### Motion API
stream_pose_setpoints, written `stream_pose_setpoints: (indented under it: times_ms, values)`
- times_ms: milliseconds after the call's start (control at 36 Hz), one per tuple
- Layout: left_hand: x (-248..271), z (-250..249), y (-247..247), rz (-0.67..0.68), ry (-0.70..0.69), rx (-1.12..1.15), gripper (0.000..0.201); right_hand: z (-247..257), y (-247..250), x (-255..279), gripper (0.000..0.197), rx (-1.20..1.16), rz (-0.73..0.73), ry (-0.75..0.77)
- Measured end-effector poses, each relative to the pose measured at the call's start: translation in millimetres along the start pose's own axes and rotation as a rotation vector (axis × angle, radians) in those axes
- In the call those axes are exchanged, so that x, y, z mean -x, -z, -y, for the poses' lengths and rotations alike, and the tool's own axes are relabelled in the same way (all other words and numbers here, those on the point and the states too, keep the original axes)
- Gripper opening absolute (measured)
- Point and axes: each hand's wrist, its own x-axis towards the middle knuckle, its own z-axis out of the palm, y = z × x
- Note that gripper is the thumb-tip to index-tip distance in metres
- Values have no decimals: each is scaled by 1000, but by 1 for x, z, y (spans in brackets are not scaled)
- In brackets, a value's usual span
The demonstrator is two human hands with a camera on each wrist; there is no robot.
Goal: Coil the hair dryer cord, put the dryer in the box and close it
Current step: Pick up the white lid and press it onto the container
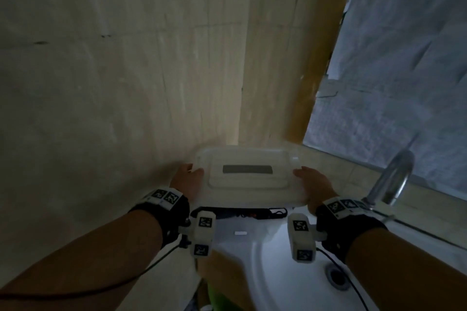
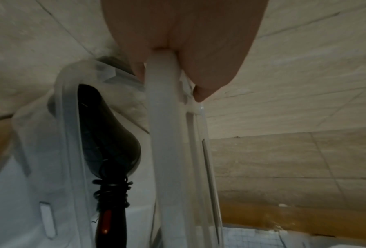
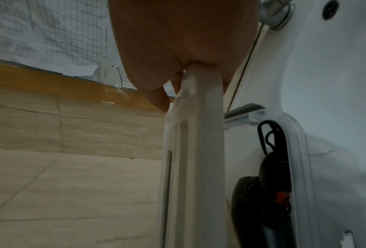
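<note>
A translucent white box lid (image 1: 249, 174) with a dark grey label is held level between both hands, just above the clear plastic box (image 2: 67, 134). My left hand (image 1: 185, 179) grips the lid's left edge (image 2: 161, 117), thumb on top. My right hand (image 1: 314, 184) grips the lid's right edge (image 3: 201, 134) the same way. The black hair dryer (image 2: 105, 139) lies inside the box, its cord (image 2: 112, 189) wound round the handle. In the head view only a strip of the dryer (image 1: 242, 213) shows below the lid. The dryer's handle with an orange switch (image 3: 282, 198) shows in the right wrist view.
The box sits on the rim of a white washbasin (image 1: 278, 260) with a drain (image 1: 337, 279). A chrome tap (image 1: 389, 184) stands close to my right wrist. Beige tiled walls (image 1: 101, 83) close in behind and left. Paper sheets (image 1: 391, 58) cover the right wall.
</note>
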Motion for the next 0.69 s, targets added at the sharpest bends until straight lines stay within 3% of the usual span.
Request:
stream_pose_setpoints:
  times_ms: [56, 333, 444, 555, 694]
  values:
    - [-6, 5, -1, -4, -7, -38, 27, -4, -3, -6, 43, 27, 33, -18]
    - [-12, 25, -10, -57, 52, -55, 36, -27, -10, -21, 44, 5, 116, -62]
    - [-11, 28, -11, -101, 45, -125, 46, -30, -16, -21, 41, 169, 137, -30]
    - [-12, 35, -12, -120, 4, -162, 39, -35, -22, -22, 32, 344, 102, 40]
    - [-15, 44, -12, -142, -6, -160, 39, -42, -29, -25, 39, 322, 96, 39]
